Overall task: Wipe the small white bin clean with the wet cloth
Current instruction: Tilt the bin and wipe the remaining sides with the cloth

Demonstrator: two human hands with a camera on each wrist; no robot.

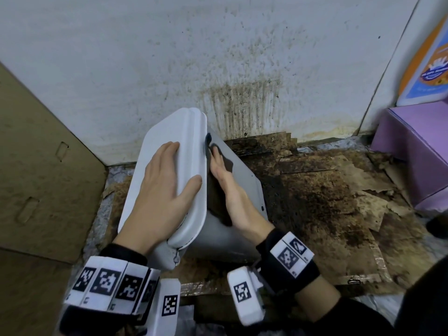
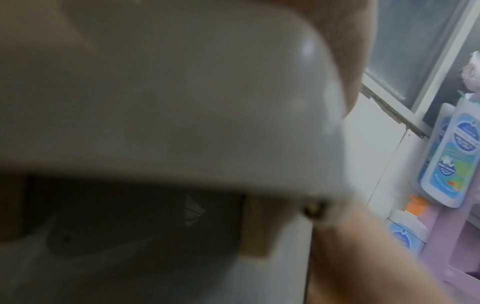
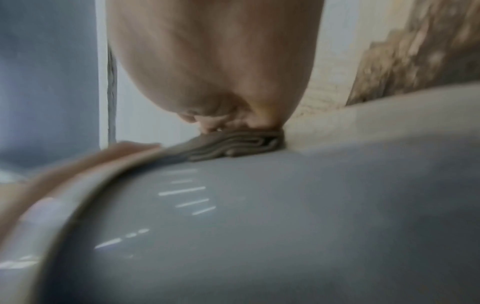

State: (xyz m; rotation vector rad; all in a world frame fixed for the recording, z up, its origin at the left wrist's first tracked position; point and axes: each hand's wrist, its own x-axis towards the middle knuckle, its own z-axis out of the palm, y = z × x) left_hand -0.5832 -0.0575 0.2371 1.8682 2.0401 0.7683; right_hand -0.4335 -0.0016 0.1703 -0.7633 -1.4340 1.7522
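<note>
The small white bin [image 1: 244,177] stands tilted on the floor by the wall, its lid [image 1: 169,132] closed. My left hand [image 1: 162,185] lies flat on the lid with fingers spread and the thumb near the lid's right edge. My right hand [image 1: 224,175] presses a dark wet cloth [image 1: 214,200] against the bin's side wall with straight fingers. In the right wrist view the folded cloth [image 3: 233,146] sits squeezed between my fingers [image 3: 215,115] and the glossy grey-white wall [image 3: 259,226]. The left wrist view is filled by the blurred lid [image 2: 182,102].
A brown cardboard sheet [image 1: 36,154] leans at the left. The wall [image 1: 242,105] behind the bin is streaked with dark stains. Soiled cardboard [image 1: 327,202] covers the floor. A purple box [image 1: 412,146] stands at the right, with detergent bottles [image 2: 446,156] nearby.
</note>
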